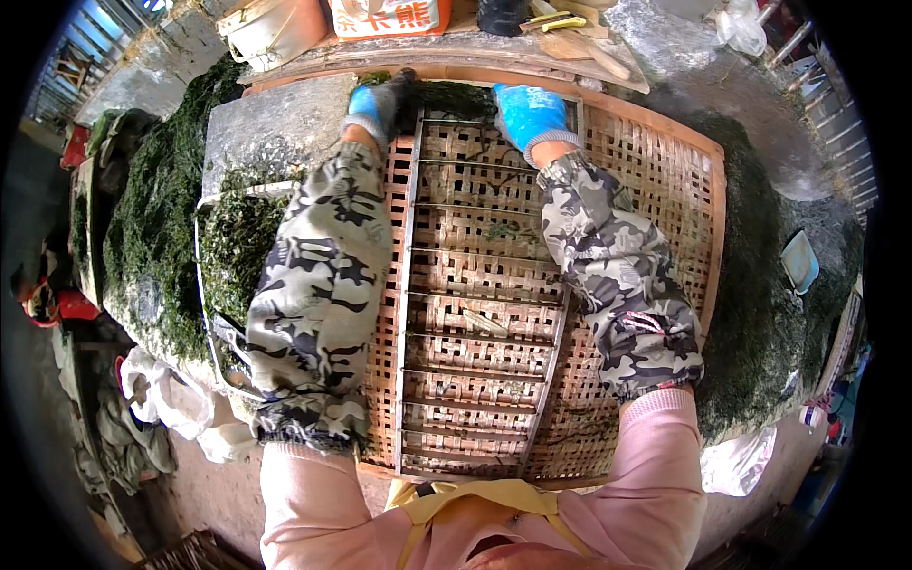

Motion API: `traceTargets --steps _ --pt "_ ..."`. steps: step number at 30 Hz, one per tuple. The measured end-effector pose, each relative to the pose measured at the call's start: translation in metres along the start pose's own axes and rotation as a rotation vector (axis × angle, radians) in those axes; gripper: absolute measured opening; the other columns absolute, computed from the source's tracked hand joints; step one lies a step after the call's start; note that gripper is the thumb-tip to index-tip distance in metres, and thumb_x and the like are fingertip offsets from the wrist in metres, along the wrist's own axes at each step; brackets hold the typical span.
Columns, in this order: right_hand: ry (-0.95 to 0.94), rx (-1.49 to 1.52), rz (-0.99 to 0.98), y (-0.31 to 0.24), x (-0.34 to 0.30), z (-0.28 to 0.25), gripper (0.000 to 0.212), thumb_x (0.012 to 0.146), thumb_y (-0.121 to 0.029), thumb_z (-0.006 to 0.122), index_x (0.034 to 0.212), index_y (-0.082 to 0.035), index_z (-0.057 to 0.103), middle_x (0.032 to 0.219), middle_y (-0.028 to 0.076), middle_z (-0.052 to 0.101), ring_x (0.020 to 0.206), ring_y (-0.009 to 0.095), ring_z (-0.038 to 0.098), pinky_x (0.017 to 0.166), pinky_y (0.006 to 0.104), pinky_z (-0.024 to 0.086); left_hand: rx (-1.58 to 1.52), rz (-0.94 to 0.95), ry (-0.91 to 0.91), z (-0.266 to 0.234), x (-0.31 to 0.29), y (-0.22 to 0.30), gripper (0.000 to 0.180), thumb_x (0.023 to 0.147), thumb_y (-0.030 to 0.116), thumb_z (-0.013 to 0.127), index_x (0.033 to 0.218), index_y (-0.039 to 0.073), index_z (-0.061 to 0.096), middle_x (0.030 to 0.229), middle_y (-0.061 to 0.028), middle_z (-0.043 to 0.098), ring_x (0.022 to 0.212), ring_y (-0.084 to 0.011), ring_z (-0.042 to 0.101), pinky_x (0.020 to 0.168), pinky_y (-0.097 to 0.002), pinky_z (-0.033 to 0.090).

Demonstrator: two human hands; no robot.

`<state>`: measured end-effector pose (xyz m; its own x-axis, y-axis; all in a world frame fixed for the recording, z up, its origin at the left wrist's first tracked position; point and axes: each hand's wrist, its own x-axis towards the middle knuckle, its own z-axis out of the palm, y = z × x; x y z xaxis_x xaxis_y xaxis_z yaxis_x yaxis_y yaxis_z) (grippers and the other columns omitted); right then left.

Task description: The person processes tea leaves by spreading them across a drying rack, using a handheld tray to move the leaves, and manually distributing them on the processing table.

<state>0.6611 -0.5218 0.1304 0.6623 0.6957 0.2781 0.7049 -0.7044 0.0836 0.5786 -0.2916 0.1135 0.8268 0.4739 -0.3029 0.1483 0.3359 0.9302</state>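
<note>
A woven bamboo tray (655,157) with a wooden rim lies in front of me. On it rests a ladder-like metal frame (406,285) with several thin crossbars. Along the frame's far end runs a dark green strip of stringy, seaweed-like strands (456,98). At the strip's left end is my left hand (377,103), in a blue and grey glove with dark fingertips; its fingers look closed. My right hand (530,116), in a blue glove, is closed at the strip's right end. What either hand grips is hidden.
A grey board (271,128) and a white-rimmed tray (201,275) of green strands stand left. Heaps of dark green strands (161,223) flank both sides. Behind, a wooden plank (418,54) bears a white bucket (275,33), an orange-white bag (389,17) and a yellow-handled cutter (554,22).
</note>
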Motion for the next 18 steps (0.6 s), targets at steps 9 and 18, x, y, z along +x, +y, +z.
traceTargets --steps 9,18 --pt "0.011 0.058 0.011 -0.007 0.000 -0.009 0.022 0.083 -0.019 0.067 0.102 -0.010 0.072 0.096 0.016 0.072 0.087 0.035 0.070 0.072 0.0469 0.057 0.314 0.036 0.158 -0.071 -0.098 0.086 0.073 0.081 0.060 0.073 0.110 -0.005 0.059 0.090 -0.0179 0.069 0.068 -0.0228 0.067 0.058 -0.0305 0.054" --pt "-0.082 -0.097 0.063 0.005 -0.002 -0.020 0.021 0.088 -0.018 0.060 0.094 -0.008 0.077 0.094 0.016 0.073 0.087 0.034 0.071 0.071 0.0454 0.058 1.343 1.181 0.068 0.016 -0.126 -0.005 0.031 0.088 0.021 0.066 0.113 0.002 0.063 0.121 -0.0167 0.062 0.106 -0.0357 0.059 0.088 -0.0457 0.048"
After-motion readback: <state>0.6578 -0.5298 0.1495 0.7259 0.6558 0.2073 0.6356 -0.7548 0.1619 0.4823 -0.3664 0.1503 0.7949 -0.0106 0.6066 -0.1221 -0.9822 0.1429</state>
